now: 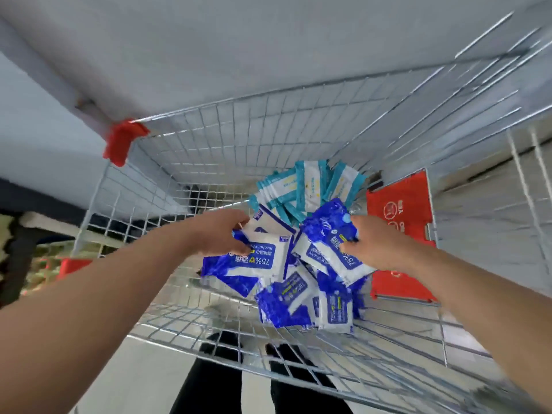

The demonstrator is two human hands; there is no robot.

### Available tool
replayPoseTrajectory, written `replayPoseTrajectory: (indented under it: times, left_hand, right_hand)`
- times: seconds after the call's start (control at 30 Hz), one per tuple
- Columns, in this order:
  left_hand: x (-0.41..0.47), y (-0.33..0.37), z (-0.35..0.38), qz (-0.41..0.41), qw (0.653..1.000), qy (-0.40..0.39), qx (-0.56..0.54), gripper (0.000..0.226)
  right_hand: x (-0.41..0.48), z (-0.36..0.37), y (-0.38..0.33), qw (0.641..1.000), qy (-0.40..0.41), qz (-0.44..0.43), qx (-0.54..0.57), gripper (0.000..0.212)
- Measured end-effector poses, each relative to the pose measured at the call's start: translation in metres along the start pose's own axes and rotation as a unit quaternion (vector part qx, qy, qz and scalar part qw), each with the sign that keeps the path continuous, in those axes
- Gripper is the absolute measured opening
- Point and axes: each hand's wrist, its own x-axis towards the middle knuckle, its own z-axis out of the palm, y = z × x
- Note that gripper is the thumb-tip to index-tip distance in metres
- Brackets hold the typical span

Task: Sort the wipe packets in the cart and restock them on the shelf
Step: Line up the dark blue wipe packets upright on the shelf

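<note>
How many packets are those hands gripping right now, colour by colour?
Dark blue packets: 2, one in the left hand, one in the right hand.
Teal packets: 0; they lie loose at the cart's far end.
Total gripped: 2.

The blue wipe packet (263, 261) reads "75%" and "Alcohol W", upside down.

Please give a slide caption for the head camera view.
Left hand grips one blue wipe packet, right hand another, in the wire cart; teal packets lie behind.
</note>
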Motion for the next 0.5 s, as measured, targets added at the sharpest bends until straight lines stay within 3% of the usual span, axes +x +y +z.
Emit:
replayPoseTrajectory:
  times: [0.23, 0.33, 0.5]
  left_hand:
    - [-0.128, 0.022, -0.096, 0.008, 0.977, 0.188, -0.097, 0.032]
    - [-0.193, 0.023, -0.124, -0.001, 0.960, 0.248, -0.129, 0.040]
    - [-0.308, 0.012, -0.158, -0.025, 0.925, 0.328, -0.192, 0.034]
  right_hand:
    - [-0.057, -0.112, -0.121, 0.987, 0.110, -0.117, 0.002, 0.008]
    - [-0.089, -0.145, -0.180, 0.974, 0.131, -0.182, -0.025, 0.006]
    - [-0.145, -0.178, -0.281, 0.947, 0.156, -0.273, -0.067, 0.009]
